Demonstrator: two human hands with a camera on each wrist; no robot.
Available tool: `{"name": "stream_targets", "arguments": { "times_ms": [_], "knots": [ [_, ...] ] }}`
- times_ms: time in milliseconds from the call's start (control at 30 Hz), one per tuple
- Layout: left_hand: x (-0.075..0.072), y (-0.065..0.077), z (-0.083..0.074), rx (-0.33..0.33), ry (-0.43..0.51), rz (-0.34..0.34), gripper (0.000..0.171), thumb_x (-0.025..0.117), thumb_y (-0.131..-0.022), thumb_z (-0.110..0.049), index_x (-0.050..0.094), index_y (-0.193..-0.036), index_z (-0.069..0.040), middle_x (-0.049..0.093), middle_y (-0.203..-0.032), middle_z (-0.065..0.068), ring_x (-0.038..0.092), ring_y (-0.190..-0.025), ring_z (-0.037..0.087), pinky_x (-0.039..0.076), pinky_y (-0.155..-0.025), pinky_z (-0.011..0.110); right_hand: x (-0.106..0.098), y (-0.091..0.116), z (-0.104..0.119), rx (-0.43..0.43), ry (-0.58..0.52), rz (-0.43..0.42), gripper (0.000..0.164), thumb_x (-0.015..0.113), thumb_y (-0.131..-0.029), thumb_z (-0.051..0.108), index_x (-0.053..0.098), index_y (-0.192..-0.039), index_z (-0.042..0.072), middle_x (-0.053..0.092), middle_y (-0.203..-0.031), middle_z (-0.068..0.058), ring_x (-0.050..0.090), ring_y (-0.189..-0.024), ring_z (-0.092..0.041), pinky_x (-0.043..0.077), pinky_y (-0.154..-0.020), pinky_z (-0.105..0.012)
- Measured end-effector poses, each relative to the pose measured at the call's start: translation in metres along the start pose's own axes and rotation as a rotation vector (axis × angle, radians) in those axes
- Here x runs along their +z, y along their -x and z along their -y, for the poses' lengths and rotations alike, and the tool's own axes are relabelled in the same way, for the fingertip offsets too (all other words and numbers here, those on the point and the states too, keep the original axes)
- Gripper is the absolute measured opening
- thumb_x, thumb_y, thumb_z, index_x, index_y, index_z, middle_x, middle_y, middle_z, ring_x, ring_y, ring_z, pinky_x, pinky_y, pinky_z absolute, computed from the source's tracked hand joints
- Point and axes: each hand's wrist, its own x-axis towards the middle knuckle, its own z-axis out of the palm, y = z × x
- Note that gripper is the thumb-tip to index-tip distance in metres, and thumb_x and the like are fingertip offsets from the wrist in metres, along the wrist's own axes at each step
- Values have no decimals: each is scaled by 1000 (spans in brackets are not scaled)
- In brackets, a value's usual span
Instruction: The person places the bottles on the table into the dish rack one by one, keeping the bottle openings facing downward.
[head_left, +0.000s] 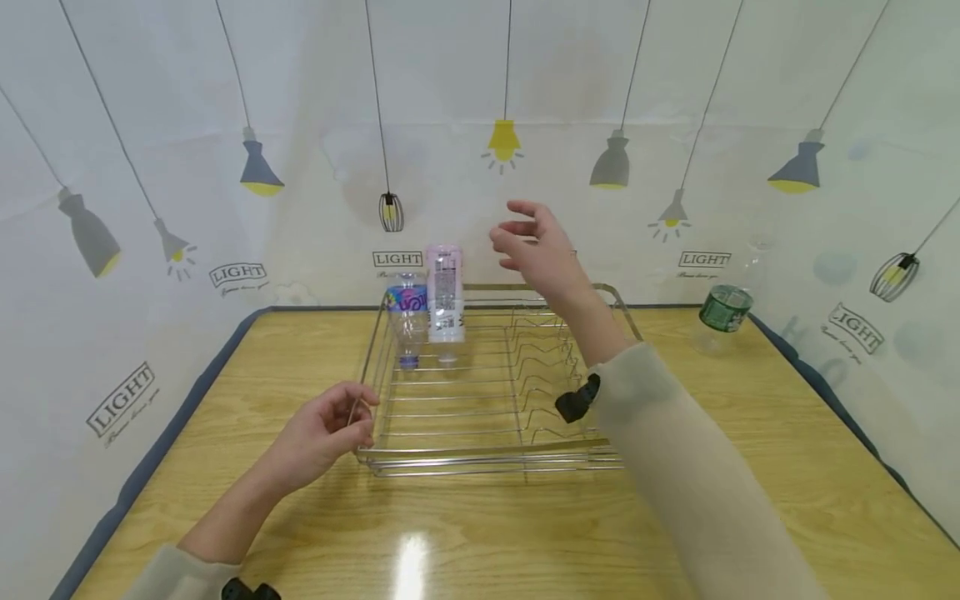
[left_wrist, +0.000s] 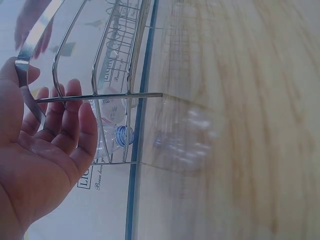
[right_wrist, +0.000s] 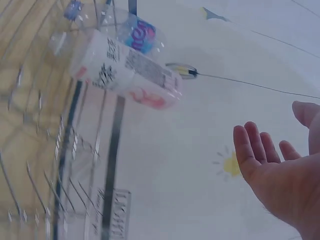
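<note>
My left hand (head_left: 330, 429) holds the near left corner of a wire dish rack (head_left: 450, 454); in the left wrist view its thumb and fingers (left_wrist: 87, 122) lie around the flat metal rim. Raised over the back of the rack, my right hand (head_left: 543, 254) holds nothing, its fingers loosely bent. Two plastic bottles stand upside down in the rack's back left: a clear one (head_left: 408, 325) with a blue and purple label, and one in a pink and white wrap (head_left: 446, 292). The right wrist view shows the wrapped bottle (right_wrist: 125, 72) too, apart from my right hand (right_wrist: 280, 170).
On the table's far right stands a clear bottle (head_left: 725, 310) with a green label. Wavy wire dividers (head_left: 543, 367) line the rack's right side. A white cloth (head_left: 315, 167) printed with lamps rises behind the wooden table (head_left: 480, 533).
</note>
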Motion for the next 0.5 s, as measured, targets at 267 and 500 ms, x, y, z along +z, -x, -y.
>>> {"name": "stream_targets", "arguments": {
  "times_ms": [267, 500],
  "knots": [
    [1, 1, 0, 2, -12, -1, 30, 64, -105, -1, 58, -134, 2, 62, -102, 12, 69, -90, 15, 65, -81, 30, -70, 38, 21, -89, 223, -8, 59, 66, -111, 31, 45, -163, 16, 56, -154, -15, 64, -133, -29, 60, -106, -33],
    [-2, 0, -2, 17, -27, 1, 30, 64, -104, 0, 58, -133, 3, 63, -100, 9, 70, -89, 15, 65, -79, 29, -131, 66, 9, -67, 375, -73, 61, 64, -111, 38, 43, -164, 17, 54, -154, -13, 64, -124, -12, 57, -95, -12]
  ]
}}
